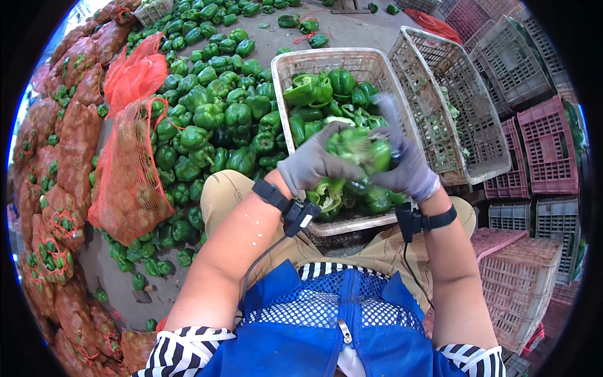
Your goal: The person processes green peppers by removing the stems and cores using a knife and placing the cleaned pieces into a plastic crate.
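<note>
My left hand (316,160), in a grey glove, grips a green bell pepper (357,150) from its left side. Opposite it, my right hand (409,162), gloved as well, closes on the pepper's right side, its raised fingers smeared by motion. A small dark object (395,155) shows at the right palm; blur hides what it is. Both hands are over a whitish plastic crate (325,57) between my knees. Inside it lie whole green peppers (341,81) and cut or broken pepper pieces (328,194).
A large heap of green bell peppers (238,115) covers the floor at left, beside a red mesh sack (132,174). Filled mesh sacks (77,155) line the far left. Another dirty crate (487,136) holds scraps at right, near pink crates (549,146) and an upturned pale crate (518,282).
</note>
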Motion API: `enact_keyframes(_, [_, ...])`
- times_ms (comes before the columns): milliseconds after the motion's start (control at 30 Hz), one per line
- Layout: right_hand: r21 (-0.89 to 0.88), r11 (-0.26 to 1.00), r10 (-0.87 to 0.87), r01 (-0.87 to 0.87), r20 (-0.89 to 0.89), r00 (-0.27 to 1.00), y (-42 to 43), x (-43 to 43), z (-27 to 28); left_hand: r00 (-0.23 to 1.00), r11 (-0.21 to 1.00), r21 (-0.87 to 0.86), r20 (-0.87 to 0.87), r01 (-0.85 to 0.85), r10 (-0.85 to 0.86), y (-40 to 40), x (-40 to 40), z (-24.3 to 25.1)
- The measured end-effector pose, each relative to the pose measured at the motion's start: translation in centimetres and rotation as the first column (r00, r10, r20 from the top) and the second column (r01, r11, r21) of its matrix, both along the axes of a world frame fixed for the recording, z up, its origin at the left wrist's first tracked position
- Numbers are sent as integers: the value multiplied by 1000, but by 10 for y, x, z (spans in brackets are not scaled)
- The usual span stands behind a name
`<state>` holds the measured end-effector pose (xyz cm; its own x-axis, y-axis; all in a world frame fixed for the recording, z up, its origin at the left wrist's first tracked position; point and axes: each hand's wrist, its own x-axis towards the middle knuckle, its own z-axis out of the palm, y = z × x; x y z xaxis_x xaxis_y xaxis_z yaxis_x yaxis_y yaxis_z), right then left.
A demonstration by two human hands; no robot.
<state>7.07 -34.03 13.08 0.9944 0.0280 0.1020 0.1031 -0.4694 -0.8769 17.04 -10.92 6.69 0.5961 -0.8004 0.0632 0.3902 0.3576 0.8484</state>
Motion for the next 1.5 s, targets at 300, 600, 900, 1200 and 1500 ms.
enact_keyframes(300, [765,577,-165,286,-233,958,-23,20,-22,688,559,494,697,-666,202,-8,16,-2])
enact_keyframes(600, [165,887,-425,431,-71,902,15,20,-18,973,986,62,-160,-157,165,-32,-1,-13])
enact_keyframes(900, [782,508,-105,361,-359,927,6,13,-21,751,965,28,634,-262,186,-25,-6,-9])
enact_keyframes(1200, [-118,967,-227,227,16,974,39,21,-58,750,904,120,608,-411,260,-30,-2,-21])
enact_keyframes(1500, [653,333,-497,680,-492,715,44,40,-91,632,737,-158,419,-657,652,-72,-18,-25])
